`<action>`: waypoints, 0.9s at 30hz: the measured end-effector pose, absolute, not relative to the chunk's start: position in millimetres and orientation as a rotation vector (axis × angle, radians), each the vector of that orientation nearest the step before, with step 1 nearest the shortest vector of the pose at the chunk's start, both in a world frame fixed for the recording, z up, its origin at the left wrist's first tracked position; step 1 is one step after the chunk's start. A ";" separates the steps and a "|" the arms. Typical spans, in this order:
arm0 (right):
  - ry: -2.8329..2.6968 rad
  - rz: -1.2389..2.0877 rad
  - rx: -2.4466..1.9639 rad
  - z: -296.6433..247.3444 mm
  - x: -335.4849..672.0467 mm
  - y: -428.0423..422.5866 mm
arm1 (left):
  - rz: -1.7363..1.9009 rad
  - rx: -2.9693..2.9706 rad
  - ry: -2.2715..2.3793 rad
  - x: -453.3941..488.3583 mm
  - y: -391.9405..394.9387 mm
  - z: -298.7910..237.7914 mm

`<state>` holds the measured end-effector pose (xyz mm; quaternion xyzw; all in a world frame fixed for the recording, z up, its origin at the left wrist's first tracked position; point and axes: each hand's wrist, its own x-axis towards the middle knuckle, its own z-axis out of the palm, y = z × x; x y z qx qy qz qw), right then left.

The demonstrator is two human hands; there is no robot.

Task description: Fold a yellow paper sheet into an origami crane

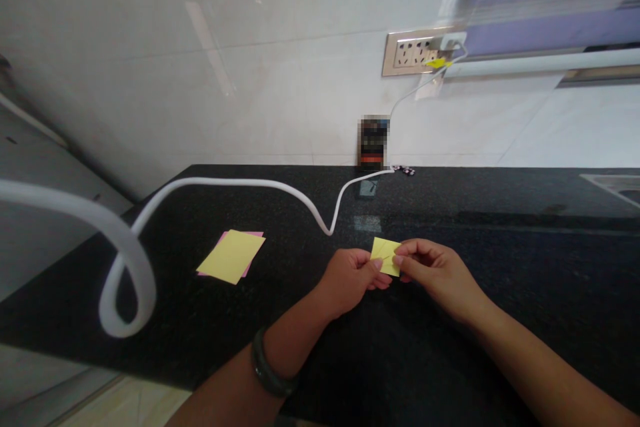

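Observation:
A small folded piece of yellow paper (385,249) is held between my two hands, just above the dark countertop. Crease lines run across its face. My left hand (353,280) pinches its left side and lower edge, the thumb on top and fingers beneath. On the other side, my right hand (440,273) grips the right edge between thumb and fingertips. To the left on the counter lies a yellow sheet of paper (233,257), resting over a pink sheet (257,235) whose edges stick out.
A white cable (250,182) loops across the black countertop (190,320). A phone-like device (373,142), its screen pixelated, leans on the tiled wall below a power socket (413,52) with a charger plugged in. A sink edge (607,181) shows at far right.

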<state>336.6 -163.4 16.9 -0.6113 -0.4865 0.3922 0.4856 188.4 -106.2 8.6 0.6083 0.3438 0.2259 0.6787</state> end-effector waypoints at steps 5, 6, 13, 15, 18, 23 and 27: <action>-1.373 0.822 -1.487 15.9 342.0 -163.4 | 0.483 1.470 0.733 186.2 -105.6 7.3; -1.386 0.807 -1.498 15.8 342.6 -163.4 | 0.472 1.468 0.724 186.2 -105.6 7.5; -1.271 0.838 -1.548 16.6 341.4 -164.2 | 0.398 1.121 0.661 188.2 -103.6 10.0; -1.279 0.814 -1.545 15.8 341.7 -164.3 | 0.398 1.085 0.656 188.2 -103.0 9.6; -1.294 0.797 -1.541 14.4 342.6 -164.5 | 0.399 1.121 0.693 188.1 -102.8 9.6; -1.291 0.815 -1.550 14.9 343.1 -164.6 | 0.429 1.213 0.755 188.7 -103.2 13.1; -1.338 0.766 -1.561 15.7 343.0 -164.5 | 0.414 1.224 0.739 188.1 -104.1 16.1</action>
